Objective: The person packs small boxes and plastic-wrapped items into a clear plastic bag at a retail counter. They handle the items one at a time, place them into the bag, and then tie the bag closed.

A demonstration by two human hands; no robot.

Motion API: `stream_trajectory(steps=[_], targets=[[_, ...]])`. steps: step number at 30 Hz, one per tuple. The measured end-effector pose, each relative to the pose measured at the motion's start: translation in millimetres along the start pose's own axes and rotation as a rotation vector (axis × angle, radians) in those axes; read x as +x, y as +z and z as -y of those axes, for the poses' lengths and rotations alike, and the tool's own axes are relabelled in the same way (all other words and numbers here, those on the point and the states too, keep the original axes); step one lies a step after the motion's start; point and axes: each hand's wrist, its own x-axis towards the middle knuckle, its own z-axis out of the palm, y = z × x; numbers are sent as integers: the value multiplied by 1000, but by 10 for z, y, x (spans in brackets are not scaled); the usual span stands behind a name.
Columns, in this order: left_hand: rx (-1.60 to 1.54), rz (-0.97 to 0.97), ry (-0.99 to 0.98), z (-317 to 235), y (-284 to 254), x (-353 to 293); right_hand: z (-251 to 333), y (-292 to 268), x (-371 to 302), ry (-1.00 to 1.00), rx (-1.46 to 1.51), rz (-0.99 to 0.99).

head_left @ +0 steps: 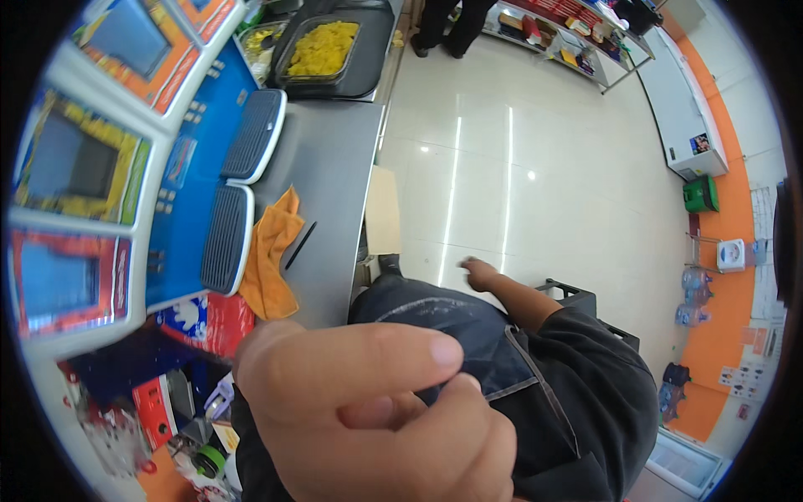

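Observation:
My left hand (335,376) is raised very close in front of me, large at the lower middle of the view. Its fingers curl in and the thumb lies over them, tip near the index finger; I see nothing held. My right hand (481,274) hangs out to the right above the floor, small, with its fingers loosely apart and no object visible in it. Left of my body, an orange cloth (272,255) lies crumpled on the steel counter (322,201). A thin black stick-like thing (300,245) rests beside the cloth.
A drink dispenser (188,201) with grey drip trays (227,238) lines the left. Beyond the counter sits a container of yellow food (322,50). Another person's dark-clad legs (452,25) stand at the far end. A white chest freezer (682,100) and a shelf rack (560,42) are at right.

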Motion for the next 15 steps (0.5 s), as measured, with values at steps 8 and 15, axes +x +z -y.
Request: stream_trajectory(steps=[8, 15], targets=[[-364, -122, 88, 1403, 852, 612, -2856, 49, -360, 767, 373, -295], [-454, -30, 90, 1882, 2085, 1387, -2242, -1045, 400, 467, 668, -262]])
